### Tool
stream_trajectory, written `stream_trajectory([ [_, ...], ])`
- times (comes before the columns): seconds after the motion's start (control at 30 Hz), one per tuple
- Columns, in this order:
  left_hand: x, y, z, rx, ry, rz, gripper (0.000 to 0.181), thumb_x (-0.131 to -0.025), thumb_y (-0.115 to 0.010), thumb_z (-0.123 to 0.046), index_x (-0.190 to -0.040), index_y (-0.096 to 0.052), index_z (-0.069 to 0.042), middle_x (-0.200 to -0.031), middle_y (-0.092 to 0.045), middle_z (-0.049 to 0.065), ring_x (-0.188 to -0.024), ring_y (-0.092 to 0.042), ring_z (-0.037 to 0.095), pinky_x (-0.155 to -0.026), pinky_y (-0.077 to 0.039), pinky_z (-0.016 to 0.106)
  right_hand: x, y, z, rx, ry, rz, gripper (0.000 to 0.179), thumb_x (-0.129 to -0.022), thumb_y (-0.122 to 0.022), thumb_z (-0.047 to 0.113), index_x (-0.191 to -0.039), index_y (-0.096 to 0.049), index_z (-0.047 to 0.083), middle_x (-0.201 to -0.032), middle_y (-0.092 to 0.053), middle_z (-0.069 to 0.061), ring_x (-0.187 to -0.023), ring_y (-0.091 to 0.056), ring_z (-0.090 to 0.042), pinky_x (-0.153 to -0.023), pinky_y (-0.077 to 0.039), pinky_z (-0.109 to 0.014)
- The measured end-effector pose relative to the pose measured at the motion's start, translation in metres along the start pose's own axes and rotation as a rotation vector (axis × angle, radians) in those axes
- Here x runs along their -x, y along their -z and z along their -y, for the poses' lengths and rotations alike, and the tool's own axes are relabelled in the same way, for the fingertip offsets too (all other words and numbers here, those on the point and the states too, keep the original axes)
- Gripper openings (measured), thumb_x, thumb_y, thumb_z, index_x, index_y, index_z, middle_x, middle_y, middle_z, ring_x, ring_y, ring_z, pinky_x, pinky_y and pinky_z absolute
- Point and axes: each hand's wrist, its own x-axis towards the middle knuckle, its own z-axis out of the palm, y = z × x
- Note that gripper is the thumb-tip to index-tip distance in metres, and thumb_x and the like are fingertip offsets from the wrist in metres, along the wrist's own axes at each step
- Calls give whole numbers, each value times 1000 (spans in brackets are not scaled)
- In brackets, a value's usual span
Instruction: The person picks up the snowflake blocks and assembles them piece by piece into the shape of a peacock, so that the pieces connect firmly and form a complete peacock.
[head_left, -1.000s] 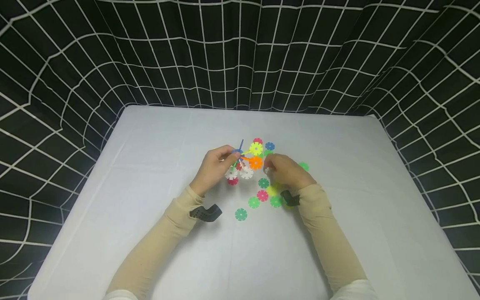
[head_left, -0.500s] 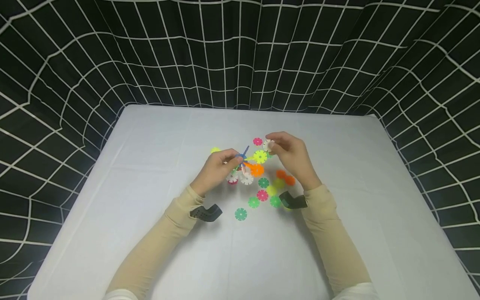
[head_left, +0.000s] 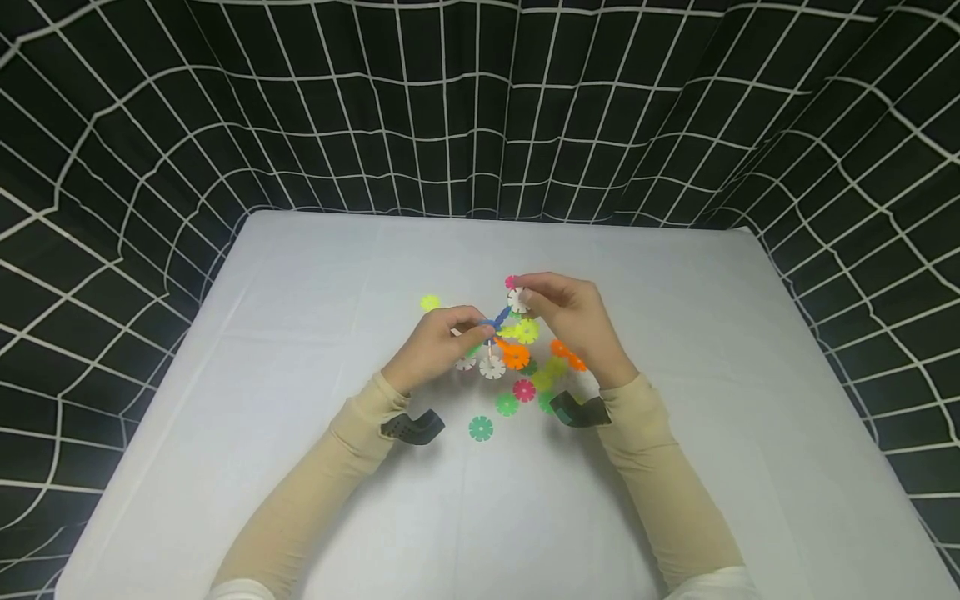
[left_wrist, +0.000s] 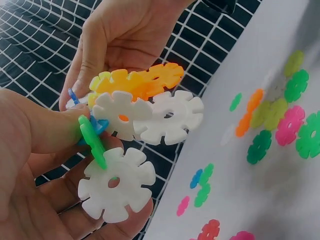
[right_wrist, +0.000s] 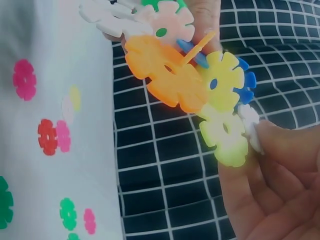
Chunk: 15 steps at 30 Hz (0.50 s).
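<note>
My left hand (head_left: 438, 343) pinches a cluster of interlocking snowflake discs by its blue middle (head_left: 491, 326). Arms of slotted discs spread from it: an orange disc (head_left: 516, 357), a yellow disc (head_left: 527, 331), a white disc (head_left: 492, 367) and, in the left wrist view, a green disc (left_wrist: 92, 140) seen edge-on with another white disc (left_wrist: 117, 185). Between thumb and fingers, my right hand (head_left: 581, 321) pinches a loose white disc (head_left: 517, 301) at the tip of the cluster's blue arm (head_left: 503, 317). In the right wrist view this white disc (right_wrist: 251, 127) is partly behind a yellow one.
Loose discs lie on the white table (head_left: 337, 517) below the hands: a pink disc (head_left: 524, 390), a green disc (head_left: 481, 428), orange discs (head_left: 559, 348) and several more. A yellow disc (head_left: 430, 303) lies beyond the left hand. A black grid curtain (head_left: 480, 108) surrounds the table.
My right hand has lifted from the loose discs with the white disc and come left to the blue arm. My left hand has shifted slightly right and nearer, turning the cluster a little.
</note>
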Motion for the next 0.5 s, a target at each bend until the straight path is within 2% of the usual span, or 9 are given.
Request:
stream_trajectory([
  [0.13, 0, 1, 0, -8, -13, -2, 15, -100, -64, -23, -101, -74, -11, -99, -72, 4, -95, -60, 20, -77, -49, 31, -1, -2, -1, -9, 5, 24, 25, -100, -63, 16, -123, -73, 12, -128, -72, -4, -114, -66, -19, -99, -56, -38],
  [0.23, 0, 1, 0, -16, -27, -1, 15, -100, -64, -23, -100, -73, -11, -99, -72, 4, -95, -61, 20, -78, -50, 31, -1, -3, -2, -10, -4, 34, 24, -100, -63, 14, -122, -73, 11, -129, -71, -4, -120, -64, -19, -102, -55, -41],
  [0.5, -1, 0, 3, -42, -1, -34, 11, -98, -66, -18, -93, -73, -13, -97, -72, 1, -93, -63, 21, -78, -52, 31, -1, -7, -1, 44, 13, 35, 20, -99, -64, 12, -116, -75, 11, -119, -74, -8, -90, -69, -26, -87, -57, -38],
])
